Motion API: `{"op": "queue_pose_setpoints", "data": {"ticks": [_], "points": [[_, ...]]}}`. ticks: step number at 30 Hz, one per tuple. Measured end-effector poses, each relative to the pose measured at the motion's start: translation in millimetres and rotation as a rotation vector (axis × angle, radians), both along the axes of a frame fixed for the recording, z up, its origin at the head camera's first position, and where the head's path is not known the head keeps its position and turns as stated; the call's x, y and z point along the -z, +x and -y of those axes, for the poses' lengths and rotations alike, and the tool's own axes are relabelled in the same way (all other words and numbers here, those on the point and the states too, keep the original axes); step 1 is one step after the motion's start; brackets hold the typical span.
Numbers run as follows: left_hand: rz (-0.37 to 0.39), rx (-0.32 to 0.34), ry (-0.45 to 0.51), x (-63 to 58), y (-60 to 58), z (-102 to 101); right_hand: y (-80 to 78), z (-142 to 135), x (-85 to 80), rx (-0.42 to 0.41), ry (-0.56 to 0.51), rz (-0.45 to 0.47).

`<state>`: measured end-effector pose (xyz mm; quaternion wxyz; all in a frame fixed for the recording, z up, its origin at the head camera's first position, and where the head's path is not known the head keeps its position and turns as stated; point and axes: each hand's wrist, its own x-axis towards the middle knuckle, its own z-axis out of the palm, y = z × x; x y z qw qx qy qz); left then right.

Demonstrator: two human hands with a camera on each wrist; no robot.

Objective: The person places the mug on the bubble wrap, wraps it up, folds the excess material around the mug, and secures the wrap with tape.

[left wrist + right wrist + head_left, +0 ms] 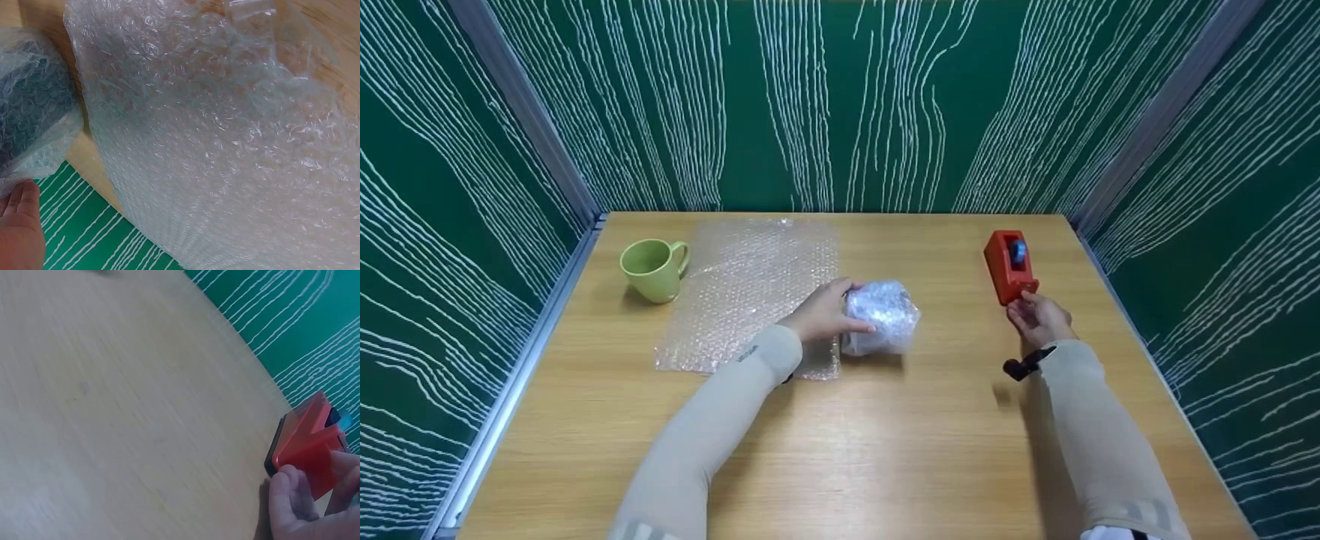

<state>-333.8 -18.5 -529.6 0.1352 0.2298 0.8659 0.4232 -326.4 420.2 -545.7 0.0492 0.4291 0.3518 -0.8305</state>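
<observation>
My left hand (823,313) grips a bundle wrapped in bubble wrap (886,319) from its left side, thumb on the near side. In the left wrist view, something dark shows through the wrapped bundle (36,107), but its kind is hidden. At the right, my right hand (1042,321) is at the front end of a red tape dispenser (1001,268) with a blue roll core. Curled fingers touch the front of the dispenser (306,458) in the right wrist view, thumb and finger near its cutting end. A strip of tape cannot be made out.
A flat sheet of bubble wrap (757,285) lies left of centre, partly under my left forearm. Beyond its left edge stands a green mug (654,271), handle to the right. Green walls with white lines (885,105) enclose the wooden table (885,442) at the back and sides.
</observation>
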Motion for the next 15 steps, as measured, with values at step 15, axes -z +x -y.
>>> {"op": "queue_pose_setpoints", "data": {"ticks": [15], "points": [[0.009, 0.002, 0.012, 0.6, -0.4, -0.3, 2.5, 17.0, -3.9, -0.634, 0.737, 0.059]]}}
